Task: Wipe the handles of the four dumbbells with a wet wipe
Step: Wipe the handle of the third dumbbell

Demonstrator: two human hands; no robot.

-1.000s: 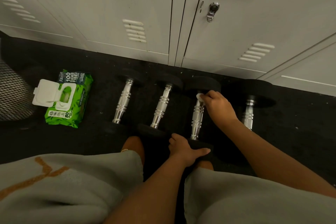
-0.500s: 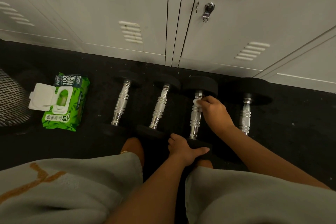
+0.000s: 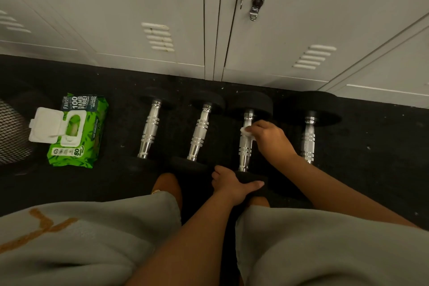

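Several black dumbbells with chrome handles lie side by side on the dark floor. From the left: first dumbbell (image 3: 149,132), second dumbbell (image 3: 199,132), third dumbbell (image 3: 245,148), fourth dumbbell (image 3: 308,139). My right hand (image 3: 270,138) holds a white wet wipe (image 3: 246,131) pressed against the upper part of the third handle. My left hand (image 3: 232,183) rests over the near black head of that same dumbbell, fingers wrapped on it.
A green wet-wipe pack (image 3: 76,132) with its white lid flipped open lies at the left. Grey lockers (image 3: 162,18) stand right behind the dumbbells. A black mesh object (image 3: 11,132) sits at the far left edge. My knees in grey shorts fill the foreground.
My right hand with the wipe has slid down the third handle from its top end toward me. The left hand has kept its hold on the near head.
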